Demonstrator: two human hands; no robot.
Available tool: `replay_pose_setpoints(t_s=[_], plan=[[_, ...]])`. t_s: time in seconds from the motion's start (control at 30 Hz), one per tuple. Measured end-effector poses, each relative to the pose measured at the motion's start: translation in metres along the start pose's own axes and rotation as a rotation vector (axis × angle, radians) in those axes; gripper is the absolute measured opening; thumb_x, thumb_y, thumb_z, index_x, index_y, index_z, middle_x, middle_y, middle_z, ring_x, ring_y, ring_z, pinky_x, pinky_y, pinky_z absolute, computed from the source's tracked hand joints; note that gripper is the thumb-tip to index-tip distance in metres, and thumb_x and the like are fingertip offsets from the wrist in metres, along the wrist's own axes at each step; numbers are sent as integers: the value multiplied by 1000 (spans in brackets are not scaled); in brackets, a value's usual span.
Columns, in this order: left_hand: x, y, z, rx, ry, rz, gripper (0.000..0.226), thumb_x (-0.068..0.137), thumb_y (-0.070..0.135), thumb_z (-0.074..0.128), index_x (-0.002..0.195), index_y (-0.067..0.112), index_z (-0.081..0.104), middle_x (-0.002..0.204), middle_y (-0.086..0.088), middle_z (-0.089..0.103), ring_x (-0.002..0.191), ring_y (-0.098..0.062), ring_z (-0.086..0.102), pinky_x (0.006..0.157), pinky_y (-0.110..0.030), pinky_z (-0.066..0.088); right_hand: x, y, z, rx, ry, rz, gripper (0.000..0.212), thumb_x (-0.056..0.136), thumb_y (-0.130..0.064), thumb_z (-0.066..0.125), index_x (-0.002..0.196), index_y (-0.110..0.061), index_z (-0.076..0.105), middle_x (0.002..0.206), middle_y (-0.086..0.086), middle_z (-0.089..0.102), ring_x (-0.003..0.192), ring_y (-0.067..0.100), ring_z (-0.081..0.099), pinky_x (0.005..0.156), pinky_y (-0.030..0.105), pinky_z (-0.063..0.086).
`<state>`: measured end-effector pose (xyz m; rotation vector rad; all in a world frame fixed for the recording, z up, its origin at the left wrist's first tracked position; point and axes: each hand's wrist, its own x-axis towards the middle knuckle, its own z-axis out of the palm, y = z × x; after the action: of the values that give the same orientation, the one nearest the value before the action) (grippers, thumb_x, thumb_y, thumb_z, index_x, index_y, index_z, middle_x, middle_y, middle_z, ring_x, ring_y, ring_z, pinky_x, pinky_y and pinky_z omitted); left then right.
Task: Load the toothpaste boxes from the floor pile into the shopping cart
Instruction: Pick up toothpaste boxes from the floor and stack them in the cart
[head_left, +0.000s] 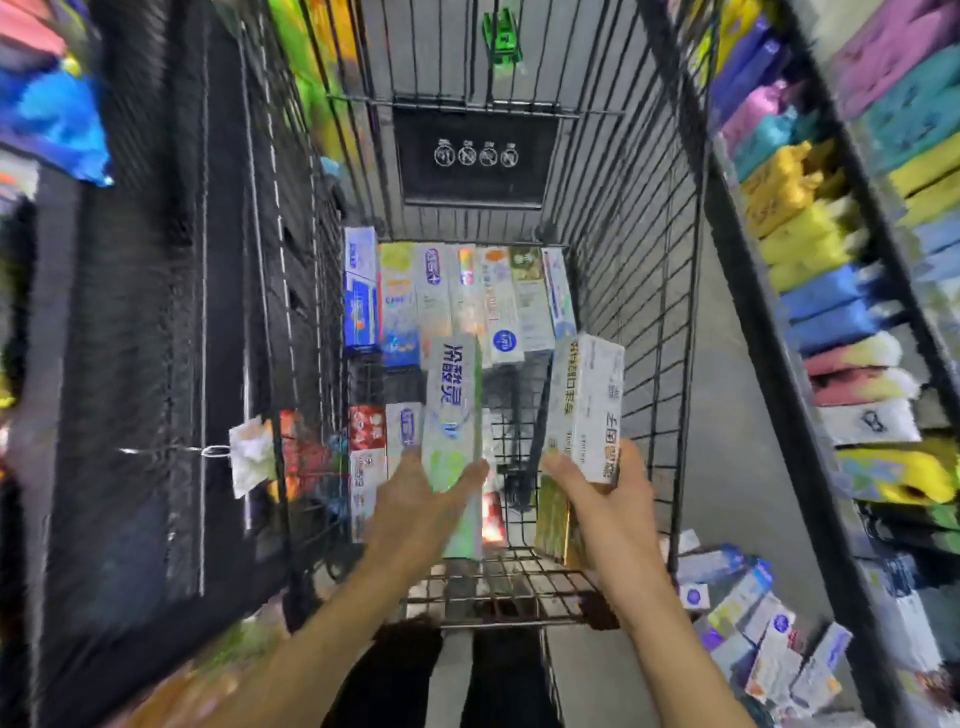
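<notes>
Both my hands reach into the black wire shopping cart (654, 322). My left hand (415, 499) holds a long pale green toothpaste box (452, 410) upright above the cart floor. My right hand (602, 493) grips a white and gold toothpaste box (584, 405) near the cart's right wall. A row of several toothpaste boxes (457, 301) stands at the far end of the cart. More boxes (366, 457) lean along the left wall. The floor pile of toothpaste boxes (758, 634) lies at the lower right, outside the cart.
Shelves of colourful packaged goods (831, 291) line the right side of the aisle. A dark rack (156, 312) with bright items runs along the left. A bare strip of grey floor (727, 415) separates the cart from the right shelves.
</notes>
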<state>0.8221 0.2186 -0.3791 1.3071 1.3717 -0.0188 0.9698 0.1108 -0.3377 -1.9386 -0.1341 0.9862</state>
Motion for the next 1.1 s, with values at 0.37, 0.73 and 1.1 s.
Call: replay_pose_setpoints(t_s=[0.37,0.73,1.1], plan=[[76,3,86,372,-2,-109,67,93,68,48,121,7,50,84,0,61,75,-16,60,59,-30,39,82,45,-12,-115,-22,85,44,80,-45,81,115,-32,57,102,-8,73,94,13,72,84,51,60],[95,-32,119,869,-89,-119,88,90,81,29,138,9,42,110,-10,66,94,-29,65,73,-36,47,100,74,-9,-210,-14,76,42,87,-33,77,119,-28,51,107,-17,67,84,-14,63,66,9,48],[97,-59,121,759,-155,-190,70,90,77,45,123,15,48,113,-9,66,102,-30,64,84,-40,53,105,84,1,-406,11,97,45,87,-47,72,117,-29,44,106,-9,69,82,4,66,72,32,54]])
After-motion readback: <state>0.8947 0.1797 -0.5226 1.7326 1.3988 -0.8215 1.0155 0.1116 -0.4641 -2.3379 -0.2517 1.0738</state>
